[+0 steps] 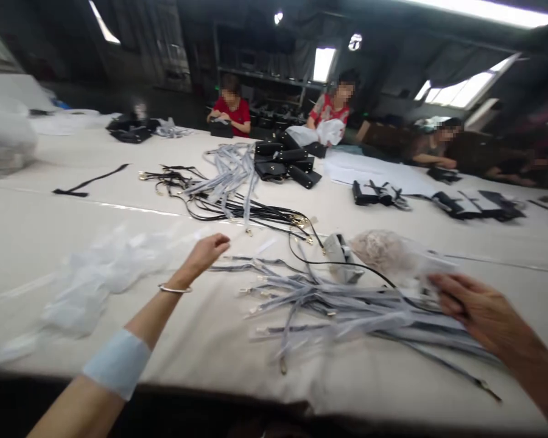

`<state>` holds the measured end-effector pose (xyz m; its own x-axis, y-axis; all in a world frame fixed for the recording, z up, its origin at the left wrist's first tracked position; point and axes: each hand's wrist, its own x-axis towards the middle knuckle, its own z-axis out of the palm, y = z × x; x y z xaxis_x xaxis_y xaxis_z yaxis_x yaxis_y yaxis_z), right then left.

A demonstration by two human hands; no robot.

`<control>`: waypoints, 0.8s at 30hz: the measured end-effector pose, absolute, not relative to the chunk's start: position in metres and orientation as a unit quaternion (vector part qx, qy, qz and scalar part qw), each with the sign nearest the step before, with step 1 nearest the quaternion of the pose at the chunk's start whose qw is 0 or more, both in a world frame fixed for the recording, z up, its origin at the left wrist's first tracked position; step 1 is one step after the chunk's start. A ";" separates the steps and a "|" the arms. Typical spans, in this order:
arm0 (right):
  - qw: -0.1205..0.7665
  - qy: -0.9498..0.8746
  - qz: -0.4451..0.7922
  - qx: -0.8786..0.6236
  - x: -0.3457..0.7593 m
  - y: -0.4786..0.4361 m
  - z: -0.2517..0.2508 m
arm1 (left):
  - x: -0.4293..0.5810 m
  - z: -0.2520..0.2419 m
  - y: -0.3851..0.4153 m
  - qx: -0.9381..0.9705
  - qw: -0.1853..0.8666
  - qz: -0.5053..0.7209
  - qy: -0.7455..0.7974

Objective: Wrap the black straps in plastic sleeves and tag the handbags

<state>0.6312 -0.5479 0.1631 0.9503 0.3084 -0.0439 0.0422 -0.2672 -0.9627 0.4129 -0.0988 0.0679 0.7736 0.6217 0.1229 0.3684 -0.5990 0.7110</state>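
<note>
My right hand (479, 307) is closed on a thin black strap (360, 265), which curves leftward over the table toward a pile of bare black straps with gold clasps (256, 212). Under and beside that hand lie several straps in clear plastic sleeves (338, 304), with some metal ends sticking out. My left hand (207, 250) hovers left of the sleeved straps, fingers curled together. Whether anything small is pinched in it cannot be made out. Near the left forearm is a heap of thin white plastic sleeves (95, 280), blurred.
A clear bag of brownish contents (383, 252) stands beside a small grey box (342, 258). Farther back lie more sleeved straps (231, 167) and stacked black bags (285, 161). Several people work across the table (201, 371). At far left sits a large plastic bag (7, 137).
</note>
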 end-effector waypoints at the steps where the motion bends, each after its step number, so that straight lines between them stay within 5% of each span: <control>1: 0.597 -0.102 0.141 -0.783 0.623 -0.553 0.157 | 0.437 0.069 -0.135 0.881 0.392 0.145 0.221; 5: 0.580 -0.119 0.218 -0.776 0.590 -0.531 0.120 | 0.488 0.073 -0.272 0.779 0.626 -0.034 -0.008; 11: 0.487 -0.266 0.177 -0.813 0.562 -0.514 0.083 | 0.495 0.065 -0.341 0.640 0.767 -0.021 0.045; 18: 0.505 -0.285 0.203 -0.789 0.548 -0.517 0.034 | 0.488 0.057 -0.365 0.565 0.793 0.097 0.206; 24: 0.504 -0.304 0.349 -0.729 0.577 -0.564 0.019 | 0.481 0.075 -0.405 0.544 0.790 0.140 0.245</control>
<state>0.5773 -0.5640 0.0193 0.5712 0.7952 -0.2034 0.0912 -0.3078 -0.9471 0.4812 -0.4046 0.0745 0.8405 0.4878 -0.2358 0.0458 0.3696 0.9281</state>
